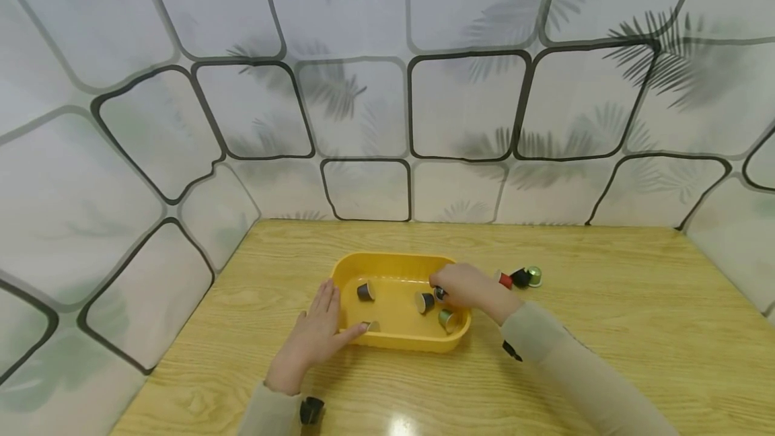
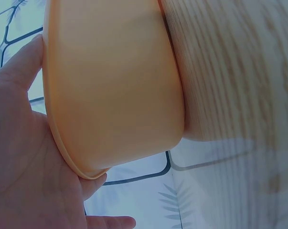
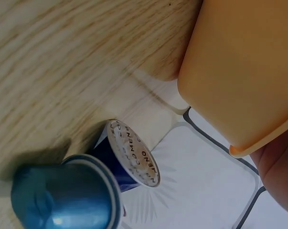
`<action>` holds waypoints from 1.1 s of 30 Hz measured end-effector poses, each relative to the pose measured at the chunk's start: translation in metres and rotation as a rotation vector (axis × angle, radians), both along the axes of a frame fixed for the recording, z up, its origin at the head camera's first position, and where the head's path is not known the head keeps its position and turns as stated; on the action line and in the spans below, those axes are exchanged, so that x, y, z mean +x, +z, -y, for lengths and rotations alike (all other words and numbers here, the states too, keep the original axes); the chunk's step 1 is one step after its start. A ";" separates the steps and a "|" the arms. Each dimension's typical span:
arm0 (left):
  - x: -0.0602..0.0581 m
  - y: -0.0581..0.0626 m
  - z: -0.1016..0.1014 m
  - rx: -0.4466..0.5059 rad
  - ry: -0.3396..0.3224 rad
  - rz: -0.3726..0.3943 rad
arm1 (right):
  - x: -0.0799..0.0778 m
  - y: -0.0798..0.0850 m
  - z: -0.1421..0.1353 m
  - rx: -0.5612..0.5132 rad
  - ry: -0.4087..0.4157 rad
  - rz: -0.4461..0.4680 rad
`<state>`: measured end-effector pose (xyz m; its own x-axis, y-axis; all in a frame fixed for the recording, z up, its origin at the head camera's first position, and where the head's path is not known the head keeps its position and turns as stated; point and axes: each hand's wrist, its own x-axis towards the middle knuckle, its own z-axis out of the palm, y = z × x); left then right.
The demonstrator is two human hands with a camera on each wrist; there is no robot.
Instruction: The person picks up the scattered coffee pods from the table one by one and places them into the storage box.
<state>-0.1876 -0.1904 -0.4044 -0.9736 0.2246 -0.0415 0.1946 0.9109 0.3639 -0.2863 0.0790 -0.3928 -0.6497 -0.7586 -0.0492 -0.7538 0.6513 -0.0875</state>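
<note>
A yellow plastic tray [image 1: 393, 340] stands on the table with several coffee capsules in it. My right hand [image 1: 466, 286] reaches over its right side and pinches a dark coffee capsule [image 1: 440, 293]; its fingertips are partly hidden. Close by lie another dark capsule [image 1: 424, 302] and a green one [image 1: 448, 319]. A dark capsule [image 1: 365, 291] lies toward the left. My left hand [image 1: 315, 328] rests on the tray's left end, fingers straight, thumb over the front rim beside a partly hidden capsule [image 1: 372, 326]. In the left wrist view the palm is against the tray's outer wall [image 2: 115, 86].
Right of the tray, a red capsule [image 1: 504, 280], a black one [image 1: 519, 278] and a green one [image 1: 534, 276] lie together on the wooden table [image 1: 605, 288]. A patterned wall [image 1: 466, 106] stands behind the table. Each wrist carries a small black device [image 1: 311, 410].
</note>
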 end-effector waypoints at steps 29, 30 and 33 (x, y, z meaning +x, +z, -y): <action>0.000 0.001 0.000 -0.002 0.000 0.001 | -0.001 -0.003 0.003 0.072 -0.035 0.004; 0.000 0.001 0.000 -0.002 0.001 0.002 | -0.001 -0.003 0.003 0.074 -0.036 0.005; 0.000 0.000 0.000 -0.002 0.004 0.008 | -0.001 -0.003 0.003 0.077 -0.043 0.013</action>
